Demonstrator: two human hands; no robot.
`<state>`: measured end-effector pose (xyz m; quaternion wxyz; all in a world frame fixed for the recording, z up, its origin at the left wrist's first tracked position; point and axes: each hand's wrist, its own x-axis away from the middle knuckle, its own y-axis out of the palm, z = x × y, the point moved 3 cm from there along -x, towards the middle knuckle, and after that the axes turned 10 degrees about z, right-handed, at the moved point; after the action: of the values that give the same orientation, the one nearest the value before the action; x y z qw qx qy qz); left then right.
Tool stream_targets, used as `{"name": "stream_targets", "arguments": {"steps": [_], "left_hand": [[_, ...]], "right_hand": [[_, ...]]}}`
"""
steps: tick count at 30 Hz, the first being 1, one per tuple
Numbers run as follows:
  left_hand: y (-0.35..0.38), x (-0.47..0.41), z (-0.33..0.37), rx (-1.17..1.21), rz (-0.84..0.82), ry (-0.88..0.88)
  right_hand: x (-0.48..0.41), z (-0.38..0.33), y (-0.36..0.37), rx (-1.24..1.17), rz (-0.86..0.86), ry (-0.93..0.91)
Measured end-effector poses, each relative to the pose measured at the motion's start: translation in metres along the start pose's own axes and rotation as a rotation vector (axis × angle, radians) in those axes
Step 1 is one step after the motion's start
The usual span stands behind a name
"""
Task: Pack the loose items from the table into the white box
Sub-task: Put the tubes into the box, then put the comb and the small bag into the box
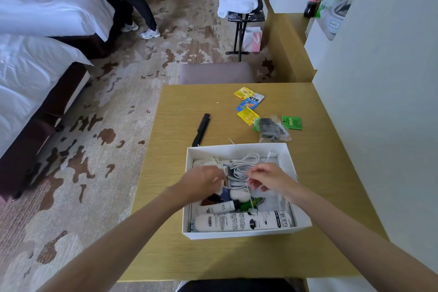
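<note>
From the head camera, the white box (pixel 239 148) sits at the near middle of the table (pixel 331 173), already well filled: a large white bottle (pixel 241 220) lies along its six o'clock wall, probably because only that side takes its length. Both hands hover over the box's centre. The left hand (pixel 203 181) and the right hand (pixel 267 179) pinch a white cable (pixel 244 165) with curled fingers, seemingly tucking the coil in so it stays compact. Still loose on the table: a black comb (pixel 201 129) at eleven o'clock of the box, and coloured sachets (pixel 248 104) and a small bagged item (pixel 272 129) toward one o'clock.
</note>
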<state>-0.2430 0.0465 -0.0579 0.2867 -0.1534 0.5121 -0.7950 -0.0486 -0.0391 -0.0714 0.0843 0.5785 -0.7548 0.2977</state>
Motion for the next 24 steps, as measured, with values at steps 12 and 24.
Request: {"name": "stream_targets", "arguments": {"steps": [12,24], "left_hand": [[-0.036,-0.077,-0.082,0.116,0.229,-0.499],[0.035,-0.149,-0.178,-0.023,-0.137,-0.823]], "right_hand": [[-0.044,-0.055,-0.022,0.151,0.147,-0.373],[-0.157,-0.030,-0.065,0.546,0.295,-0.136]]}}
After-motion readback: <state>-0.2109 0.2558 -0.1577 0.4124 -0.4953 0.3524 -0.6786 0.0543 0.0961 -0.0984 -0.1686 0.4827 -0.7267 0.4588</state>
